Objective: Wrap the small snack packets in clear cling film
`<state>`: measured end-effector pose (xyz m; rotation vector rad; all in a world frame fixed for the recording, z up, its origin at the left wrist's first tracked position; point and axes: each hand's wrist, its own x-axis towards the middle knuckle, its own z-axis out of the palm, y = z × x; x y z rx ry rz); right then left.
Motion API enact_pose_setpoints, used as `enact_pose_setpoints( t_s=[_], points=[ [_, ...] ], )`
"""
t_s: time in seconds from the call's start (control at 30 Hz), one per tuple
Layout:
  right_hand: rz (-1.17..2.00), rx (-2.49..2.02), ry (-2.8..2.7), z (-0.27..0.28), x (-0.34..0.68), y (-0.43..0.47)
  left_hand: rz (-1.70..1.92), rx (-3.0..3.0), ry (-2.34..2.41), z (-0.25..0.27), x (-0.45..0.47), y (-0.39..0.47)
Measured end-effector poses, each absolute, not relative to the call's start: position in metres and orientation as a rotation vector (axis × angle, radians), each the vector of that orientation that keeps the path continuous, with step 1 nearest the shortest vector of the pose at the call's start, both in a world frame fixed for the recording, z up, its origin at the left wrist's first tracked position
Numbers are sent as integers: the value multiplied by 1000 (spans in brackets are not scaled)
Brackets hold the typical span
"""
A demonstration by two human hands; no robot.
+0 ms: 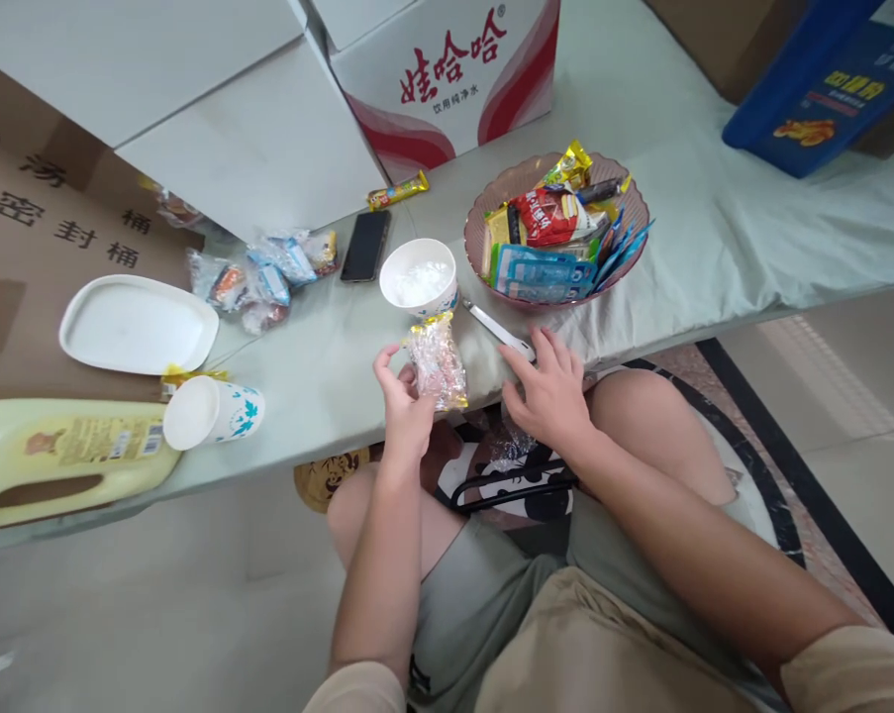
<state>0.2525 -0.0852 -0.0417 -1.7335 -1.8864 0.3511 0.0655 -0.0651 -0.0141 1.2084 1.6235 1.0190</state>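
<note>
Between the thumb and fingers of my left hand (406, 411) is a clear snack packet (439, 364) with gold ends and something pinkish inside. It is held at the table's front edge, just below a paper cup (419, 279) with whitish, clear stuff in it. My right hand (548, 388) reaches over the edge with its fingers spread. Its fingertips are at the lower end of a slim white-handled tool (500, 331), perhaps a peeler or small knife; whether they touch it I cannot tell. Behind the tool stands a pink glass bowl (483, 259) heaped with wrapped snacks.
Left of the cup lie a phone (365, 246), a yellow snack stick (398, 191) and several wrapped snacks (268, 272). Farther left are a white tray (141, 325), a tipped paper cup (216, 412) and a yellow jug (75, 460). White cartons (447, 79) and a blue container (818, 89) stand behind.
</note>
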Motion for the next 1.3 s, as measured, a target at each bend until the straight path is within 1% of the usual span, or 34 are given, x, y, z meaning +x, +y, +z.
enact_pose_setpoints(
  t_s=[0.17, 0.27, 0.37, 0.47, 0.57, 0.67, 0.77, 0.9, 1.03, 1.13, 1.3],
  points=[
    [291, -1726, -1975, -46, 255, -84, 926, 1103, 1148, -5, 57, -69],
    [296, -1756, -1931, -46, 257, -82, 977, 967, 1005, -9, 55, -66],
    [440, -1773, -1845, -46, 260, -81, 1155, 910, 1045, -20, 55, -61],
    [681, -1677, -1644, -44, 264, -85, 1336, 933, 1123, -29, 56, -57],
    [809, -1544, -1484, -39, 266, -92, 1401, 982, 1156, -34, 55, -56],
    [764, -1399, -1463, -36, 264, -96, 1373, 1031, 1181, -36, 55, -55],
    [620, -1214, -1567, -36, 256, -96, 1380, 1042, 1184, -37, 58, -54],
    [520, -1122, -1641, -40, 245, -94, 1403, 996, 1149, -35, 62, -53],
    [561, -1076, -1719, -44, 241, -94, 1499, 821, 1117, -23, 57, -50],
    [653, -1068, -1750, -44, 244, -94, 1601, 765, 1091, -12, 44, -46],
    [807, -1311, -1490, -40, 254, -93, 1753, 803, 1187, -14, 26, -41]
  ],
)
